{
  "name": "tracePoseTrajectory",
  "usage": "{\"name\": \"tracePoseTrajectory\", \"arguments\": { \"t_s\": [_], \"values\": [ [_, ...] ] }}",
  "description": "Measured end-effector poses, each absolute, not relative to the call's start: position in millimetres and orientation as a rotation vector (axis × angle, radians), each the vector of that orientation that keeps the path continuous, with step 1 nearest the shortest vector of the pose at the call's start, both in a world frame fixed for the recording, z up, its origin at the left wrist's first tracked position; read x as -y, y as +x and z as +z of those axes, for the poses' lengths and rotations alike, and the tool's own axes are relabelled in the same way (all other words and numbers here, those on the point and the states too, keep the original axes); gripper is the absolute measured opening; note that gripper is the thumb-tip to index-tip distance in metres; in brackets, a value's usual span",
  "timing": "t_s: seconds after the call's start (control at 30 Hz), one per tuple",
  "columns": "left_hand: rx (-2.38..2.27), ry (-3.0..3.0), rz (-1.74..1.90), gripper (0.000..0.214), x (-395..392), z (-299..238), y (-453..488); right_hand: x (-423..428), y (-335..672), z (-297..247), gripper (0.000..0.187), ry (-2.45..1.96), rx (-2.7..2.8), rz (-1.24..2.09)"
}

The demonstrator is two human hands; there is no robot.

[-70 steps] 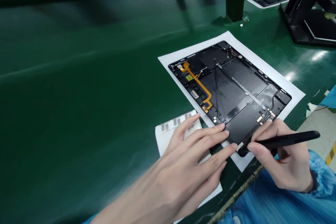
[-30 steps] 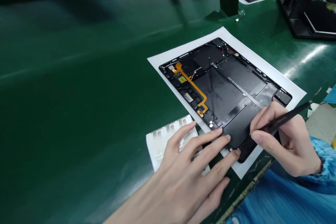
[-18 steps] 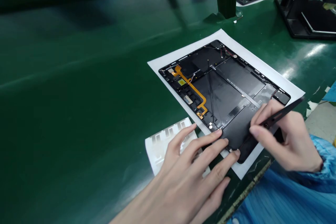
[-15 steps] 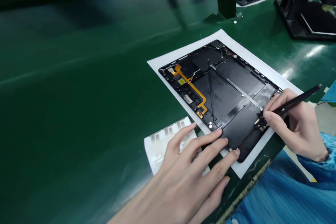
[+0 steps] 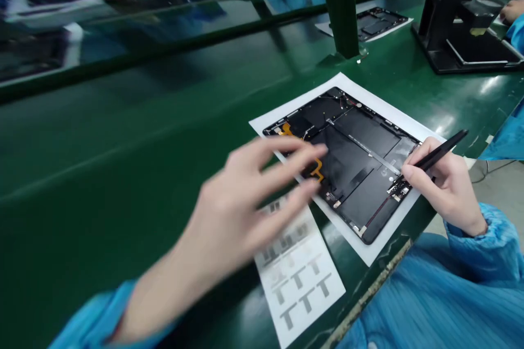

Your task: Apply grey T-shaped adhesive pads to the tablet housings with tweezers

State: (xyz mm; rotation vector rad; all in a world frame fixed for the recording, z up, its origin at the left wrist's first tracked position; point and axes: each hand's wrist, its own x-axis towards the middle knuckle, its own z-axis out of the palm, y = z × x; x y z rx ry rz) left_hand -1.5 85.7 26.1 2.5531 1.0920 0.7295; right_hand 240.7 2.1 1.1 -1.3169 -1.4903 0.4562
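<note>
An opened black tablet point(image 5: 356, 158) with an orange flex cable lies on a white sheet point(image 5: 370, 253) on the green bench. My right hand point(image 5: 444, 182) is closed on black tweezers point(image 5: 436, 156), whose tips touch a small connector board at the tablet's near right edge. My left hand point(image 5: 249, 196) hovers above the bench, blurred by motion, with its fingers spread and nothing in it. It is over the tablet's left side and a white sticker sheet point(image 5: 301, 278) with grey T-shaped pieces.
A green post point(image 5: 339, 5) stands behind the tablet. Another opened tablet point(image 5: 374, 22) lies on paper beyond it. A black stand point(image 5: 458, 27) sits at the far right. Other people's hands and blue sleeves show along the back and the right edge. The bench edge runs at lower right.
My left hand lifted off the tablet's near corner and moved up and left. My right hand shifted the tweezers from the near corner to the small board. The camera tilted up.
</note>
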Motion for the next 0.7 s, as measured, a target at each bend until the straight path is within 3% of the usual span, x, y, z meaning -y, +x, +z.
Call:
{"name": "tracePoseTrajectory", "arguments": {
  "t_s": [0.13,0.37,0.57,0.7],
  "values": [
    [-1.494,2.287,0.782,0.062,-167,21,-4,-2,240,2,0.015,-1.338,1.524,0.426],
    [-1.509,2.01,0.617,0.024,-213,-5,-22,1,240,-6,0.022,-1.369,1.541,0.445],
    [-1.309,1.771,0.876,0.025,-190,-7,-11,2,249,-24,0.028,-1.4,1.459,0.54],
    [-1.219,1.573,0.96,0.025,-188,-4,-6,4,260,-34,0.02,-1.314,1.402,0.57]
  ]
}}
